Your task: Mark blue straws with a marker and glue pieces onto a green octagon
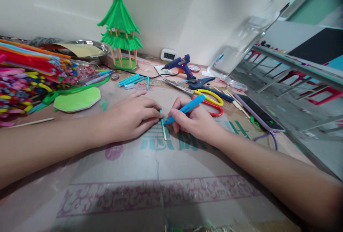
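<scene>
My left hand [131,117] lies palm down on the cardboard sheet [160,175], its fingertips pinching a thin wooden stick [163,130] whose upper part is painted blue. My right hand [193,119] is closed around a blue marker [184,109], and the marker's tip touches the stick just beside my left fingertips. Both forearms rest on the cardboard.
Yellow and red scissors [211,100], a blue glue gun [180,65], pliers [205,84] and a phone [258,112] lie to the right. Blue-painted sticks [132,80], a green paper disc [77,100], a green model pagoda [121,34] and a heap of coloured pipe cleaners [24,78] sit left.
</scene>
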Motion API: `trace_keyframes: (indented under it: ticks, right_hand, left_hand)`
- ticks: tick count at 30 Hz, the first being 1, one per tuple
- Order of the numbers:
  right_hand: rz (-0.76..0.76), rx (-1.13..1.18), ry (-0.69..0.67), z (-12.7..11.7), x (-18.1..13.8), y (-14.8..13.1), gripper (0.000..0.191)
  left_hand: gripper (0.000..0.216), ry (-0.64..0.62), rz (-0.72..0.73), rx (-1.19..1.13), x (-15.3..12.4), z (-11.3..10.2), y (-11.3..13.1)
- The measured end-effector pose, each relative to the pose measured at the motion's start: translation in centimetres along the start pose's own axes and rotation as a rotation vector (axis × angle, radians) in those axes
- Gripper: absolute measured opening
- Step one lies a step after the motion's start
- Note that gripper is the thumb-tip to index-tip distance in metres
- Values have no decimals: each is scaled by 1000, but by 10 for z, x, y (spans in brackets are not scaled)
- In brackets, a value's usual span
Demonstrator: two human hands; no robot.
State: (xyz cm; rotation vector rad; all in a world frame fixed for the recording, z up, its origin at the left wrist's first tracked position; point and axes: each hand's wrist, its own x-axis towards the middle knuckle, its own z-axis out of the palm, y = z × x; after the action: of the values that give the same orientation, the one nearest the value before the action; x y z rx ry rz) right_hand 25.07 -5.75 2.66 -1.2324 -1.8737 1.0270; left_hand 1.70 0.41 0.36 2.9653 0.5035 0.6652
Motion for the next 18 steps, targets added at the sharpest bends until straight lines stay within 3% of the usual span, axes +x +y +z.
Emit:
trace_keyframes:
  ticks: [8,14,18]
  right_hand:
    - [-2,66,-153,-2,-4,-1,22]
    - [23,2,-8,1,-1,-2,19]
    - [23,-8,7,1,0,-2,20]
  left_hand:
    - [33,-4,5,1,1,-1,0]
    - [32,7,-3,-17,1,0,1]
    - [33,0,1,-5,1,0,1]
